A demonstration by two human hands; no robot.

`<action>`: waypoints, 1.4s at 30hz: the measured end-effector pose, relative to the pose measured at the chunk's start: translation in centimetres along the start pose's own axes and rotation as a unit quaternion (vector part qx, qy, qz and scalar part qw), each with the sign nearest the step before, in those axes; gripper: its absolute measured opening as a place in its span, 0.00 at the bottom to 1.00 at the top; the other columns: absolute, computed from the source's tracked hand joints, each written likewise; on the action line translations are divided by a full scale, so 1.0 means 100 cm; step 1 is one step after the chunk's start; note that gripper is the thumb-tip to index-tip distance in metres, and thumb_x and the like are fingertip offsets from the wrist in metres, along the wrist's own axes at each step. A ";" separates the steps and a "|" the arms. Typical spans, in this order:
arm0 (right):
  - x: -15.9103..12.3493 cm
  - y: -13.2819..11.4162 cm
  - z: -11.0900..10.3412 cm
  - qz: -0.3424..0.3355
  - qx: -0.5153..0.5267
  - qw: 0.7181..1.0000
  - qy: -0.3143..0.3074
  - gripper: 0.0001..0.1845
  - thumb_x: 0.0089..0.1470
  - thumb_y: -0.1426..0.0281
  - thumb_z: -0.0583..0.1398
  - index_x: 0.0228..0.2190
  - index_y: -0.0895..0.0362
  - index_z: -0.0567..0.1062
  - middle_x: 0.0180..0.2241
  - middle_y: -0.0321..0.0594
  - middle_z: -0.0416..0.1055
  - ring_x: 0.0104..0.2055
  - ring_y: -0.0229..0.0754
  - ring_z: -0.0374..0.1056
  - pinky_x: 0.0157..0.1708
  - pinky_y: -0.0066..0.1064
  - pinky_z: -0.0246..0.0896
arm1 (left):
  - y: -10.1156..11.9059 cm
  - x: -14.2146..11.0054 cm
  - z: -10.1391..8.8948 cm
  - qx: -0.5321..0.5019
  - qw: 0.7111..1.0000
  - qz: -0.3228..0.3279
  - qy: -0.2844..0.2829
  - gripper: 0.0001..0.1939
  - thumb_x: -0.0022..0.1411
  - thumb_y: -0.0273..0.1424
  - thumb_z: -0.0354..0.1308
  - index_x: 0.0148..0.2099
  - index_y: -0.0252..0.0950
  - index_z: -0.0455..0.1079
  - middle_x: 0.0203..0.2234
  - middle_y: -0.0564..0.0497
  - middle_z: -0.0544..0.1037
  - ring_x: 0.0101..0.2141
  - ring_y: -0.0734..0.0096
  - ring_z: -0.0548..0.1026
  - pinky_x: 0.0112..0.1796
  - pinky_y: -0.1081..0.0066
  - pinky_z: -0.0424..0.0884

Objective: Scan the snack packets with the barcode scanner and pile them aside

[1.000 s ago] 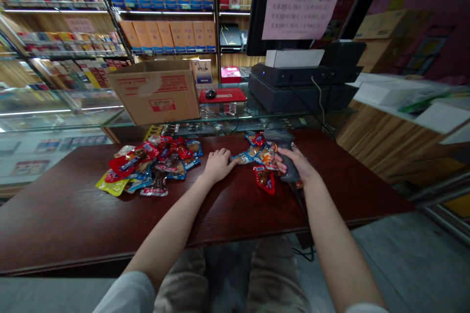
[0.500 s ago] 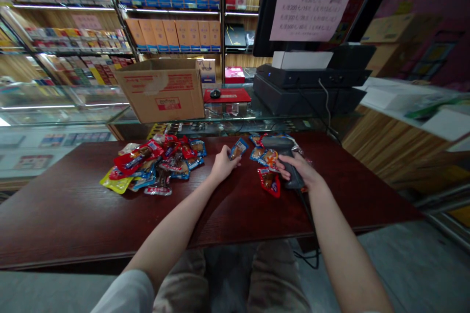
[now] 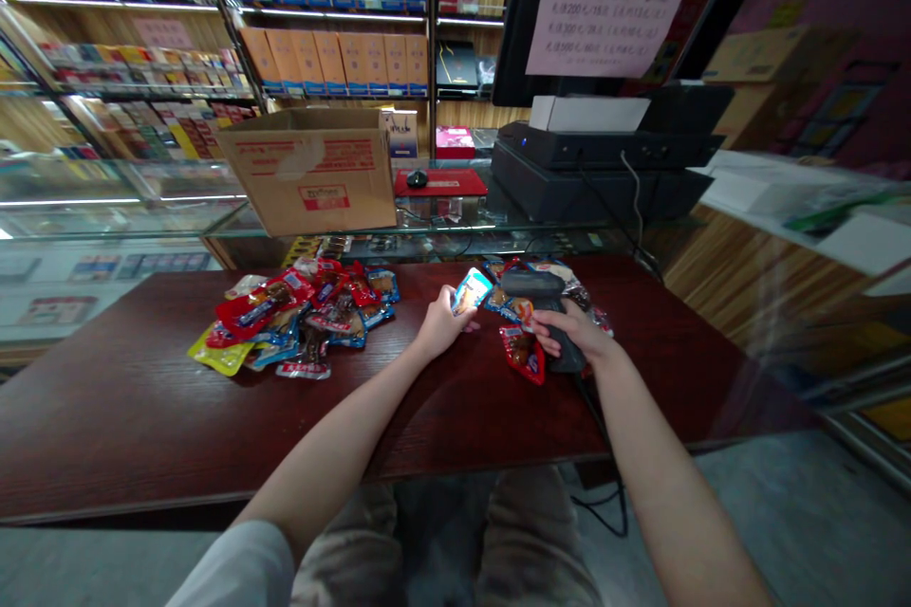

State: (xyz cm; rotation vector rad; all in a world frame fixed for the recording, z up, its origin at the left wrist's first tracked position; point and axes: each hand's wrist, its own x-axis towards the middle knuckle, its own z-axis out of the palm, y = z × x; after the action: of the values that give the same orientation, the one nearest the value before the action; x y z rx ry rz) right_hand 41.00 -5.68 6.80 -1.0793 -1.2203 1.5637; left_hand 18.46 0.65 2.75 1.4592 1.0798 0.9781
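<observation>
Between the fingers of my left hand (image 3: 441, 324) is a blue snack packet (image 3: 471, 291), its face brightly lit. My right hand (image 3: 575, 330) is wrapped round the handle of a dark barcode scanner (image 3: 533, 284), whose head points left toward that packet. Under and around the scanner lie several more packets, among them a red snack packet (image 3: 523, 354) close to my right fingers. Left of my left hand spreads a heap of red, blue and yellow snack packets (image 3: 306, 308).
The dark wooden table (image 3: 142, 408) carries both groups of packets. Behind it a cardboard box (image 3: 313, 180) stands on a glass counter, beside a mouse (image 3: 417, 178) on a red mat. A cash register (image 3: 604, 180) is at right. The scanner cable (image 3: 602, 427) hangs over the front edge.
My left hand has moved slightly right with the packet, which is now tilted up and lit brightly. The scanner has shifted a little left in my right hand.
</observation>
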 end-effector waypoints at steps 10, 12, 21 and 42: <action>0.000 0.001 -0.012 -0.084 0.051 0.992 0.077 0.15 0.47 0.61 0.67 0.33 0.57 0.72 0.19 0.32 0.67 0.14 0.31 0.57 0.13 0.25 0.54 | 0.008 0.011 -0.049 0.366 0.922 0.066 0.103 0.13 0.60 0.40 0.60 0.41 0.37 0.68 0.40 0.43 0.80 0.43 0.55 0.78 0.44 0.62 0.70; -0.001 -0.001 -0.021 -0.136 0.090 0.979 0.126 0.15 0.47 0.60 0.66 0.34 0.56 0.73 0.19 0.32 0.67 0.15 0.32 0.59 0.14 0.25 0.56 | 0.015 0.010 -0.073 0.488 0.857 0.042 0.161 0.15 0.63 0.42 0.55 0.43 0.35 0.71 0.44 0.37 0.78 0.47 0.47 0.74 0.48 0.54 0.66; -0.006 -0.008 -0.100 -0.187 0.105 0.916 0.339 0.12 0.45 0.61 0.62 0.32 0.53 0.76 0.33 0.40 0.79 0.37 0.43 0.75 0.31 0.29 0.69 | 0.014 0.001 -0.115 0.595 0.730 0.007 0.337 0.22 0.64 0.32 0.48 0.57 0.29 0.67 0.54 0.27 0.69 0.54 0.37 0.65 0.51 0.43 0.57; 0.026 0.032 -0.106 -0.001 -0.052 0.969 0.243 0.18 0.41 0.62 0.67 0.34 0.59 0.82 0.32 0.43 0.80 0.31 0.43 0.72 0.30 0.30 0.64 | -0.002 -0.001 0.013 0.386 0.917 0.069 -0.069 0.33 0.53 0.30 0.61 0.62 0.31 0.62 0.46 0.37 0.76 0.47 0.52 0.76 0.49 0.60 0.69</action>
State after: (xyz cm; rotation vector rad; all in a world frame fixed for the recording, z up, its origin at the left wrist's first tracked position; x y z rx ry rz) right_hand 50.12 -1.14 1.79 -1.4262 -0.9685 1.1457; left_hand 19.59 0.21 2.36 2.2287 1.3447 0.5298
